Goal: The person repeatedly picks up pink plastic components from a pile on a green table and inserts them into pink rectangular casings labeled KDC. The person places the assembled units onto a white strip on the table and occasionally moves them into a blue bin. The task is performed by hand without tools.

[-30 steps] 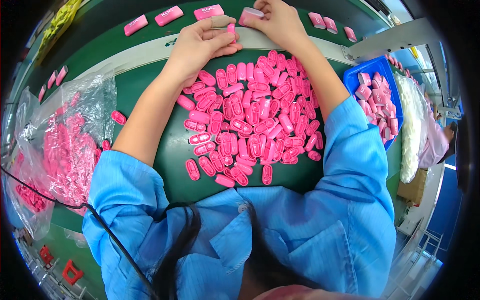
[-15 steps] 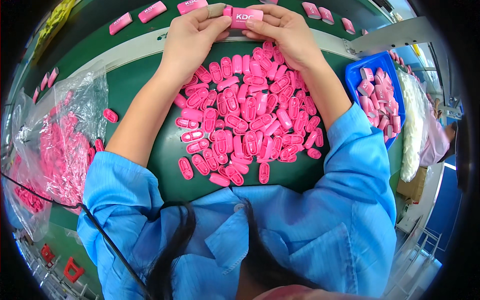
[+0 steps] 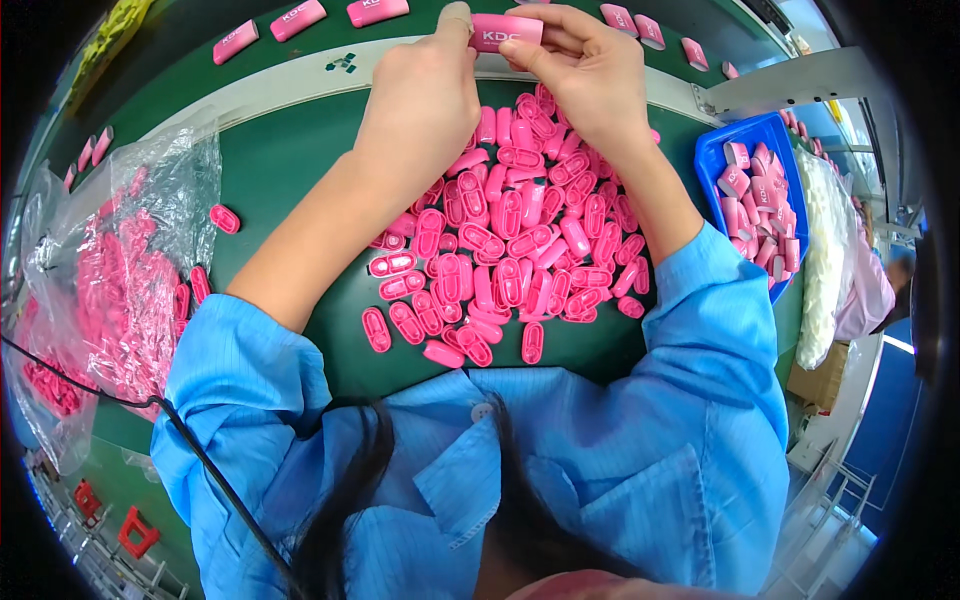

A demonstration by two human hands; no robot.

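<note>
A pink casing (image 3: 505, 34) with white lettering is held level above the pale rail at the far side. My right hand (image 3: 597, 78) is closed on it, thumb on its front face and fingers behind. At the casing's left end, my left hand (image 3: 425, 95) is closed, with a beige-covered digit pressed against that end; its other fingers are curled mostly out of sight. Under and between my forearms spreads a heap of small oval pink caps (image 3: 510, 240), many with their hollow side up, on the green table (image 3: 345, 350).
A blue bin (image 3: 708, 165) of pink casings stands at the right. On the left lies a clear plastic bag (image 3: 135, 290) of pink parts, with a loose cap (image 3: 224, 218) beside it. Several casings (image 3: 298, 18) rest along the green strip beyond the pale rail (image 3: 285, 95). A black cable (image 3: 215, 480) crosses lower left.
My left hand has turned and closed up, its covered digit now against the casing's left end, where a small pink piece showed before. The casing and my right hand have shifted slightly right.
</note>
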